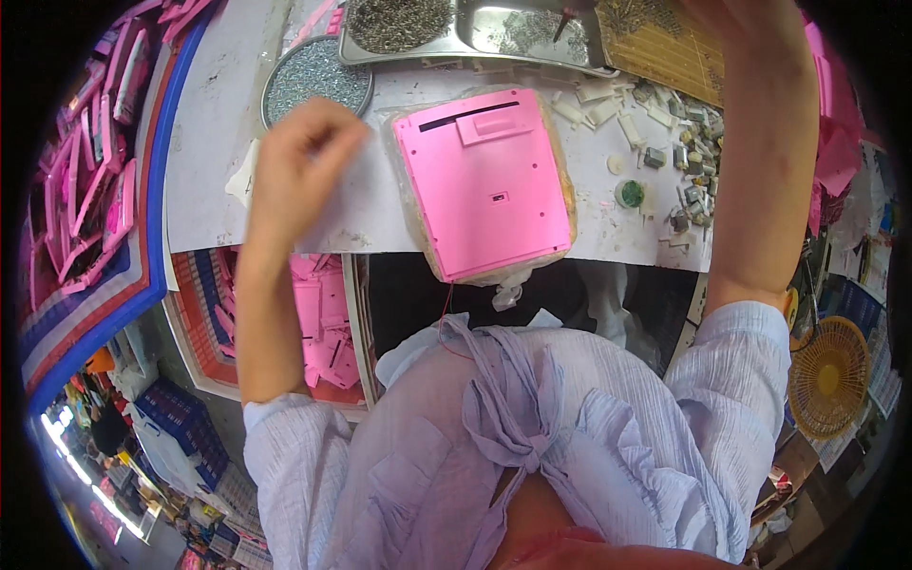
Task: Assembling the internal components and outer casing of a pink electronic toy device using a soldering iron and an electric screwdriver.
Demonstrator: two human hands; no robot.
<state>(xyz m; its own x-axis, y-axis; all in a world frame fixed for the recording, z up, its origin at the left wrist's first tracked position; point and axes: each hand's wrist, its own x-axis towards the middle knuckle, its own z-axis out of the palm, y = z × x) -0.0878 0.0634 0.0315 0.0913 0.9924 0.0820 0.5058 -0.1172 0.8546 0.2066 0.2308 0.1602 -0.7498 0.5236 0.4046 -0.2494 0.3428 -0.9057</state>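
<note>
A pink plastic casing panel [489, 204], with a dark slot near its far edge and a small opening in its middle, lies flat on a plastic-wrapped pad [414, 204]. My left hand [309, 157] hovers left of the panel, thumb and fingers curled together beside a round metal dish [318, 81] of small silvery screws. What those fingers hold, if anything, is hidden. My right hand [746, 19] reaches to the far right, past the end of the metal tray, cut off by the upper edge; its fingers cannot be made out. Neither hand touches the panel.
A divided steel tray [465, 47] of small metal parts stands at the back, beside a brown board [655, 47]. Small motors [655, 157] and white plastic pieces [598, 109] litter the right. Pink casings fill a bin [90, 180] at left and an open drawer [323, 323] below.
</note>
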